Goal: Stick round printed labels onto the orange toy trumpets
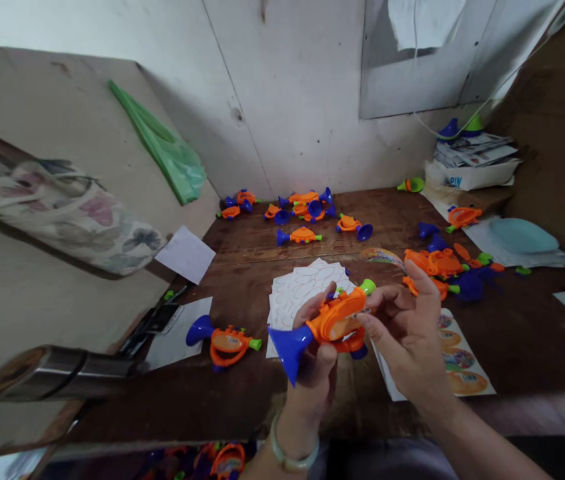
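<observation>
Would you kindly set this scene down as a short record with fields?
Left hand: holds a toy trumpet, orange with a blue bell
Right hand: fingertips at the trumpet's side
Sticker sheet: on the table, partly hidden by the right hand
White sheets: stacked, partly behind the left hand
Left of hands: another trumpet, metal flask

On the left, a translucent green plastic bag (177, 160) hangs against a pale upright board (72, 93); nearer hangs a cream cloth (72, 213) with pink and grey butterfly-like prints. Near left is a steel cylindrical flask (57, 377) with a dark band. Far right — printed papers (477, 152) stacked over a white box (482, 176); nearer, a pale turquoise rounded dish (523, 236).
</observation>
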A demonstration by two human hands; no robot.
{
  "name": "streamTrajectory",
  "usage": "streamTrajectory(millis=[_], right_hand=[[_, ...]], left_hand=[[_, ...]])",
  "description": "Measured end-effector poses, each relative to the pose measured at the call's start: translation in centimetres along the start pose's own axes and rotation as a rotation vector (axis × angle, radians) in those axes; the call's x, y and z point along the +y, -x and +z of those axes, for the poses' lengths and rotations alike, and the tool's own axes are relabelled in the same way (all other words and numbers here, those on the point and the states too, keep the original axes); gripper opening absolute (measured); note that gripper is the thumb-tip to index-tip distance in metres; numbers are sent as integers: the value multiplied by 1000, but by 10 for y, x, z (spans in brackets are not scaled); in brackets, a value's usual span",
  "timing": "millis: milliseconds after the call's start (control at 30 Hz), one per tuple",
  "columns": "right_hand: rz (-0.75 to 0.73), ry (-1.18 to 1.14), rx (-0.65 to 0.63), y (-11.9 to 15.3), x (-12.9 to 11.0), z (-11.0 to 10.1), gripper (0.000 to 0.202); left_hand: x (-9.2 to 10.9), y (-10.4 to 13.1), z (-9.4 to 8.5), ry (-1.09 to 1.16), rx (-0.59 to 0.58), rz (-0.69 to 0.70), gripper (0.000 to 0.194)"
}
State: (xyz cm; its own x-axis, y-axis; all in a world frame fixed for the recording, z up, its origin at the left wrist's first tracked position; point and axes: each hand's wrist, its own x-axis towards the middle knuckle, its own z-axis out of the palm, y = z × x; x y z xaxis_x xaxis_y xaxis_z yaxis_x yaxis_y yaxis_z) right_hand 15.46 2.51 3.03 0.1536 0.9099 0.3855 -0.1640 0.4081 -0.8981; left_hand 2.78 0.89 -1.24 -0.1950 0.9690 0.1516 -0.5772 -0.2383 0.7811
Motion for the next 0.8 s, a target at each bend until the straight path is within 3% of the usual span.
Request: streamTrajectory(millis=[433, 633, 800], right_hand=[[85, 4, -25, -5, 0, -3, 76], [87, 14, -38, -6, 0, -3, 75], [47, 56, -46, -9, 2, -2, 73]], left_hand=[[-4, -3, 1, -110, -76, 119, 51], [-6, -5, 2, -208, -11, 193, 39], [-8, -5, 5, -208, 36, 176, 38]])
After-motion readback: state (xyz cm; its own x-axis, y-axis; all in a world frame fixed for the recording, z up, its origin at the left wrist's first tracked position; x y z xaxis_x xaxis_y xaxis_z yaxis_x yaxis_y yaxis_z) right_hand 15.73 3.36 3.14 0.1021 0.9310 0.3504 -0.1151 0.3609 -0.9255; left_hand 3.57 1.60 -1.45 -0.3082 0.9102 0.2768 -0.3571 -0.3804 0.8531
